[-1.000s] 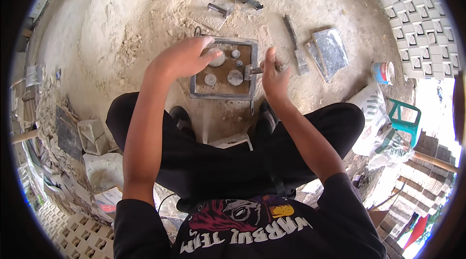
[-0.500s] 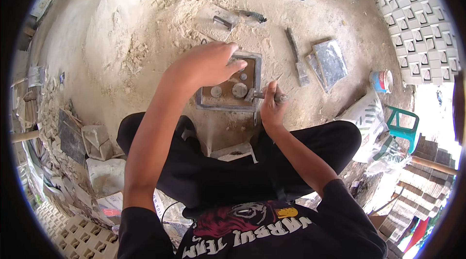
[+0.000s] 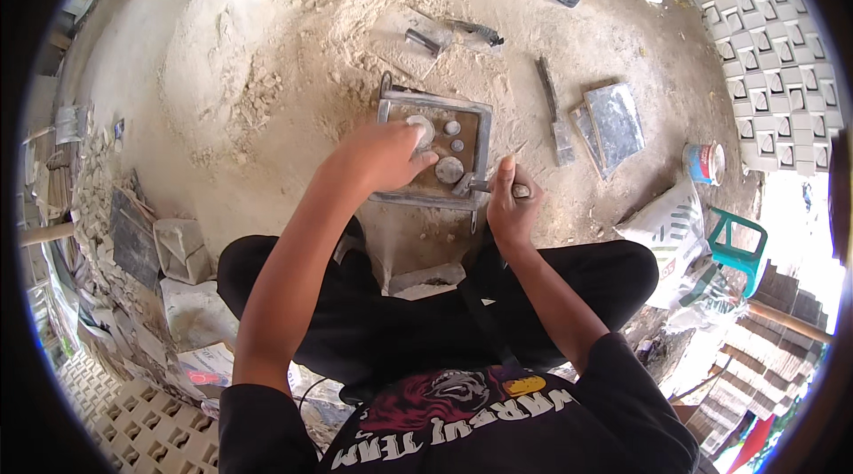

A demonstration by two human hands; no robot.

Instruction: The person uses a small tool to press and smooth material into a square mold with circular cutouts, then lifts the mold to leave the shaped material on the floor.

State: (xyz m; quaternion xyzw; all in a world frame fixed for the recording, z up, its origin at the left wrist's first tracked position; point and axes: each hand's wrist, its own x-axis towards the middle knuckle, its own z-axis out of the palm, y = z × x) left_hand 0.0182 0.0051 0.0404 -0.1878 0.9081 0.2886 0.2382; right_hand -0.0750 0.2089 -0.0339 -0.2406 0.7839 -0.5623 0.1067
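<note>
A rectangular metal mould frame (image 3: 484, 141) with a brown bed lies on the dusty floor between my legs. Several pale round discs are set in it, among them a large disc (image 3: 449, 169) near my right hand. My left hand (image 3: 378, 154) reaches over the frame's left part. Its thumb is apart from the fingers, which lie at another round disc (image 3: 421, 129) and partly cover it. In my right hand (image 3: 513, 207) is a small hand tool (image 3: 478, 185), gripped by its round handle, its grey metal head over the frame's right near corner.
Beyond the frame, a pale powder heap (image 3: 222, 39) spreads left of a grey plate (image 3: 413, 39) bearing a tool. To the right are a long-handled tool (image 3: 553, 110), flat grey slabs (image 3: 613, 127), a tub (image 3: 704, 163), a sack (image 3: 666, 221) and a green stool (image 3: 742, 247).
My left hand has come nearer, from the frame's far side down to the disc, uncovering the far edge. My right hand keeps hold of the tool. The view has shifted slightly.
</note>
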